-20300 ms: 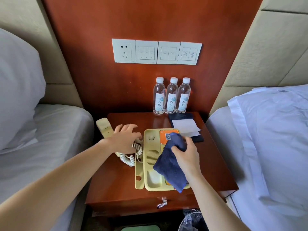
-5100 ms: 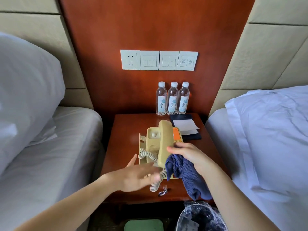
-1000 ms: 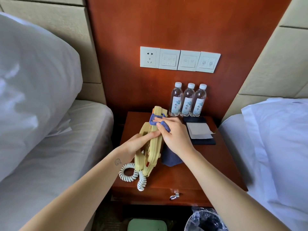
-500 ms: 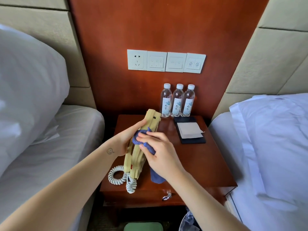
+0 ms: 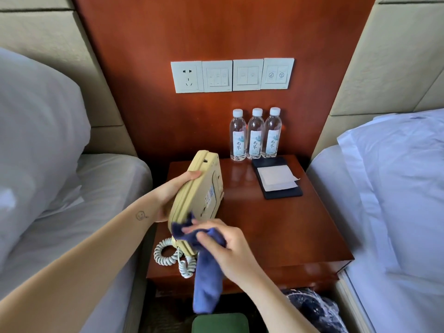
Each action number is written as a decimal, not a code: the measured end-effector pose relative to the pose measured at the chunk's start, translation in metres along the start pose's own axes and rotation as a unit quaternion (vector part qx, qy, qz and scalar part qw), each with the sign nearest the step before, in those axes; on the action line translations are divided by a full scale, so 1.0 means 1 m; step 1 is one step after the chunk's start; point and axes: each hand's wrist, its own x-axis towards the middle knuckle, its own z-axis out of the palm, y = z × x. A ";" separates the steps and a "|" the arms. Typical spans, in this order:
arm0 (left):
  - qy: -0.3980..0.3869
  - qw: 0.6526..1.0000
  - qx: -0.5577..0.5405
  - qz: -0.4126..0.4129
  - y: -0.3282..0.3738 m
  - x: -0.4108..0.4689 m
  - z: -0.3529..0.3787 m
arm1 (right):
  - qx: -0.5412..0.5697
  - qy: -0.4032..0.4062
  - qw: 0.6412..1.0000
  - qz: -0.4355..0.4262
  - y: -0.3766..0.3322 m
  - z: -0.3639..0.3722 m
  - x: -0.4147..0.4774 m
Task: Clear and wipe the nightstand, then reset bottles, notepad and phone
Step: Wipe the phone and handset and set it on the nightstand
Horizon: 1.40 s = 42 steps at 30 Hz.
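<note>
Left hand [image 5: 171, 191] grips the phone [image 5: 199, 195] by its left edge, tilted up on its side over the left part of the surface [image 5: 276, 227], underside facing the camera. Can't tell whether its lower end touches the wood; the cloth hides that. Right hand [image 5: 222, 246] is closed on a blue cloth [image 5: 206, 272], pressing it against the phone's lower end near frame centre; the rest of the cloth hangs down past the surface's front edge. Coiled cord [image 5: 168, 257] lies bunched at the front-left corner of the surface.

Three water bottles [image 5: 254, 135] stand upright in a tight row at the back, against the wood wall panel [image 5: 216, 32], caps on. Just in front of them, right of centre, a dark notepad holder [image 5: 278, 179] lies flat with a white sheet on top. Switch plates [image 5: 231, 75] on the panel above. Beds on the left and right edges of the frame. Plastic-lined bin [image 5: 312, 308] at the bottom right, below the surface.
</note>
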 end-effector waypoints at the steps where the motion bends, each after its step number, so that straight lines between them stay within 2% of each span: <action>1: 0.006 1.000 0.000 0.001 0.000 0.000 0.001 | 0.058 0.030 0.996 0.053 0.001 -0.008 -0.001; 3: 0.013 1.000 0.006 0.001 0.001 0.001 0.004 | 0.122 0.194 0.965 0.125 0.003 -0.030 0.009; 5: 0.016 1.000 0.009 -0.001 0.002 0.003 0.008 | 0.146 0.361 0.913 0.121 0.003 -0.056 0.034; 6: 0.018 1.000 0.010 -0.001 0.002 0.004 0.010 | 0.148 0.395 0.901 0.100 0.001 -0.065 0.052; 9: 0.039 0.999 0.012 -0.008 0.002 0.007 0.013 | 0.101 0.372 0.920 0.062 -0.005 -0.068 0.106; 12: 0.049 0.999 0.015 -0.017 0.002 0.009 0.016 | 0.027 0.294 0.955 0.035 -0.004 -0.054 0.143; 15: 0.058 0.998 0.008 -0.021 0.002 0.010 0.014 | -0.006 0.229 0.971 0.065 0.006 -0.048 0.160; 18: 0.062 0.998 -0.002 -0.016 0.001 0.011 0.015 | 0.000 0.227 0.962 0.149 0.033 -0.049 0.159; 22: 0.071 0.997 -0.001 -0.013 0.002 0.012 0.018 | 0.113 0.233 0.942 0.215 0.052 -0.047 0.149; 28: 0.075 0.997 -0.016 -0.015 -0.001 0.010 0.014 | 0.037 0.187 0.953 0.234 0.073 -0.044 0.133; 35: 0.071 0.997 -0.028 0.003 -0.004 0.010 0.017 | 0.041 0.239 0.925 0.294 0.081 -0.021 0.104; 42: 0.075 0.994 -0.074 0.023 -0.013 0.013 0.012 | 0.030 0.219 0.915 0.337 0.069 0.004 0.057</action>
